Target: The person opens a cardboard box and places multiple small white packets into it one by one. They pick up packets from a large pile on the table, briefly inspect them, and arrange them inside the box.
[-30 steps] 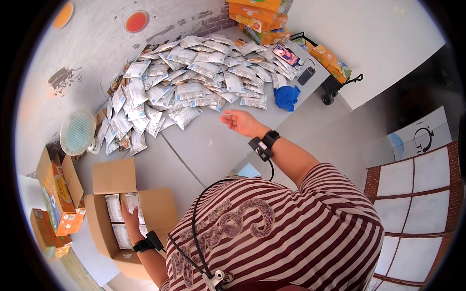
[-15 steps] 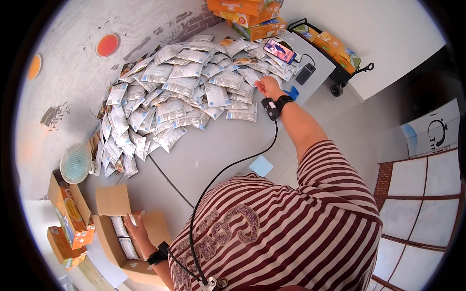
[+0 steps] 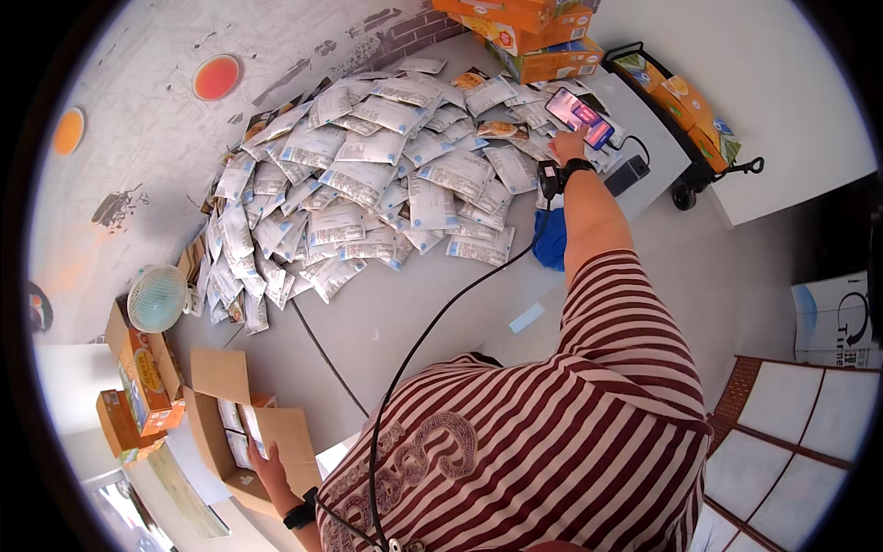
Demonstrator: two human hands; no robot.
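My right hand [image 3: 569,144] reaches to a lit phone [image 3: 579,116] at the right end of a large pile of white pouches [image 3: 368,175]. One finger points at its screen and the others look curled; nothing shows in that hand. Down at the lower left, my left hand [image 3: 269,469] is open with fingers spread at an uncovered cardboard box [image 3: 287,434]. White packets [image 3: 237,448] stand in rows inside this box, beside my fingertips. Whether the fingers touch them I cannot tell. A black cable joins the phone to a dark power bank [image 3: 627,175].
The pouches cover the back of a grey table [image 3: 368,322]. Orange cartons [image 3: 552,60] are stacked at its far end, beside a loaded black cart [image 3: 685,156]. A blue bag-like item [image 3: 549,241] hangs near my right forearm. A round mesh-faced fan [image 3: 156,299] stands left, by orange boxes [image 3: 147,382].
My right hand has moved farther away, from the pouches up to the phone, one finger now at the screen. My left hand stays by the cardboard box. The whole view has shifted a little.
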